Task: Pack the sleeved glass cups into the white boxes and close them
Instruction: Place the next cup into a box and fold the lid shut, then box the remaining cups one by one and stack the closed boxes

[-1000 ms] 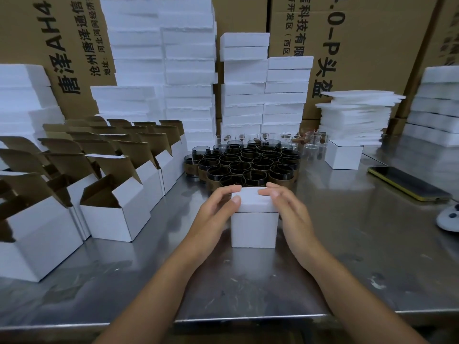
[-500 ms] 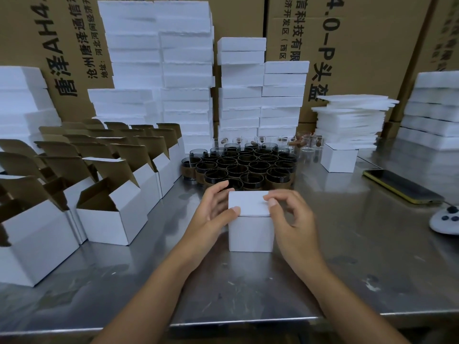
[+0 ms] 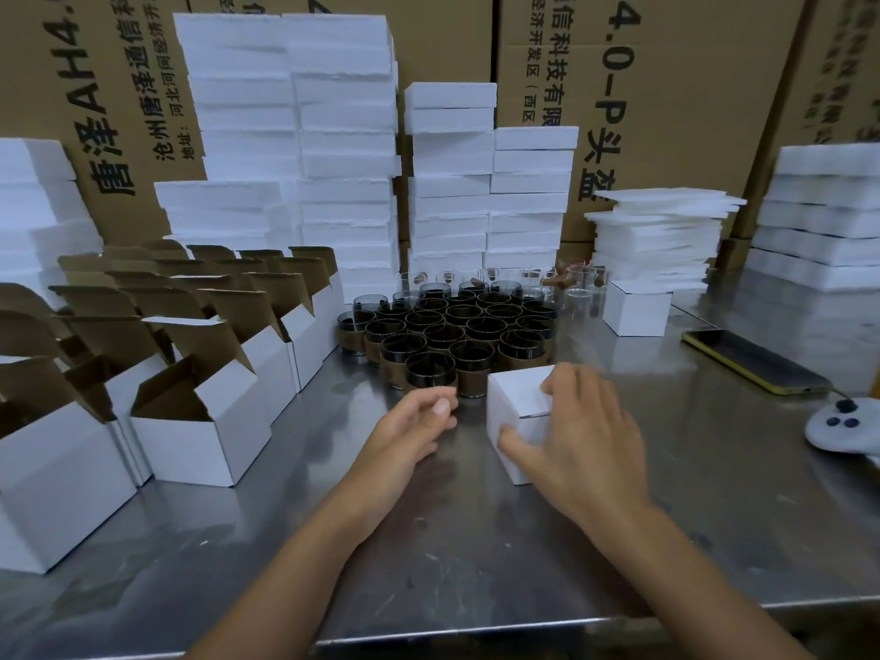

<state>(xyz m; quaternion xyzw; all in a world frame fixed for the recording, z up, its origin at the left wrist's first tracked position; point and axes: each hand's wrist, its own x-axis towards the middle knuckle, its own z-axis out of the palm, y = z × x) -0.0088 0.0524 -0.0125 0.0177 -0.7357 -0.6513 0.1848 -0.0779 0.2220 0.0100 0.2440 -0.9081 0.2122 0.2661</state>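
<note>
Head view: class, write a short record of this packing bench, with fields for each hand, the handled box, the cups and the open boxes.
Right hand: grips the closed white box, thumb on its front, fingers on top
Left hand: apart from the box, loosely curled, holding nothing
Closed white box: lid shut, corner toward the camera
Sleeved cups: clustered behind the box
Open boxes: rows at left, flaps up

Hidden: contents and right side of the closed white box [image 3: 516, 407], which the right hand [image 3: 590, 435] is covering. Cropped: white controller [image 3: 843, 428], running off the right edge.
</note>
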